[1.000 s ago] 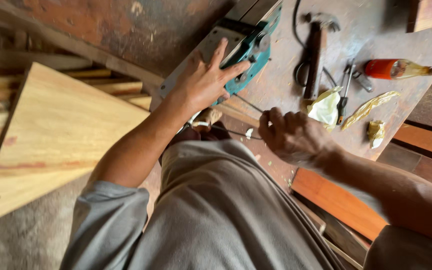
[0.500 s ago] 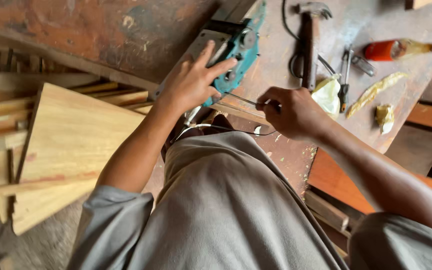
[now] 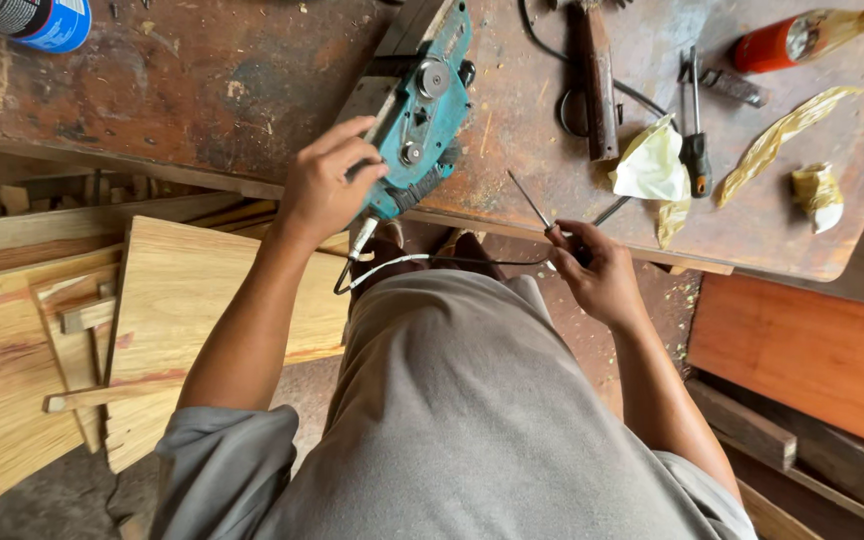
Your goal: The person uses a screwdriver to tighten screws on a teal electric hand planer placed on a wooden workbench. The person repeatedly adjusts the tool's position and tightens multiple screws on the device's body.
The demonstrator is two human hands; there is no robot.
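At the near edge of the stained workbench point(image 3: 202, 90), in the head view, the left hand point(image 3: 327, 185) rests on a teal power tool point(image 3: 422, 110) that lies on its side with 2 round metal parts showing. The fingers point(image 3: 357, 150) are curled loosely over the lower end of the tool's body and grasp it; the thumb side is turned away, so how tight the hold is I cannot tell. The tool hangs a little over the bench edge, and its grey cable point(image 3: 392, 262) drops from there and loops across the person's lap.

The right hand point(image 3: 597, 270) is just off the bench edge, clenched around the handle of a thin screwdriver point(image 3: 532, 205). The blade points up and to the left, with its tip over the bench surface, near the tool but not touching it.

Further right on the bench lie a hammer point(image 3: 597, 80), a second screwdriver with a black handle point(image 3: 694, 150), crumpled yellow paper point(image 3: 652, 165) and an orange bottle point(image 3: 802, 35), all well apart from both hands. A blue spray can point(image 3: 37, 20) stands at the far left corner.

To the left, below the bench, wooden boards point(image 3: 182, 290) are stacked close to the left arm. Between the 2 hands the bench edge is open
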